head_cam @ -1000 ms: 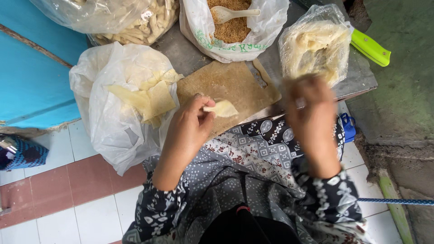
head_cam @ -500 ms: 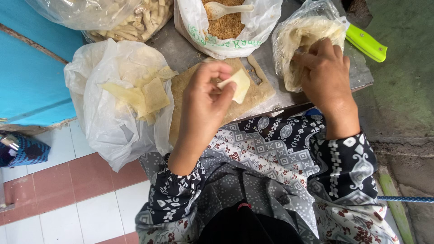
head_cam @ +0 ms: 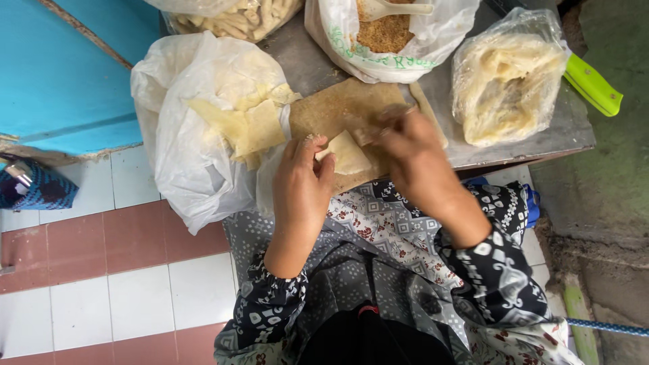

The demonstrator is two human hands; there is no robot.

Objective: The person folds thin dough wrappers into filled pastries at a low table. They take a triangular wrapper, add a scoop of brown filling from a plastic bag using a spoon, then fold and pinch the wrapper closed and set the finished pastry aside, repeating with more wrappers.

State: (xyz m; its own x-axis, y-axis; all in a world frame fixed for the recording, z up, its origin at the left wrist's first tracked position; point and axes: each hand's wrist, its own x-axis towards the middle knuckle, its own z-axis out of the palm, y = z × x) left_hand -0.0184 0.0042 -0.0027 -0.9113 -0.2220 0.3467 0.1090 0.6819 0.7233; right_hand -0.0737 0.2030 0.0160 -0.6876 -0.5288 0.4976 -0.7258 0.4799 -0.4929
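A white bag of pale sheets (head_cam: 223, 128) is seen leftmost. The left hand (head_cam: 303, 177) is pinched on a folded pastry sheet (head_cam: 347, 153) lying on the wooden board (head_cam: 338, 105). The right hand's (head_cam: 412, 152) grip, blurred, cannot be told.

The only camera sits on the person's head and looks straight down. It is close above the fingers (head_cam: 307, 145), with the wooden board (head_cam: 338, 108) just beyond them.

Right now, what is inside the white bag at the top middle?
The white bag holds brown crumbs with a pale spoon resting on them. The bag's folded plastic hides how deep the crumbs go.
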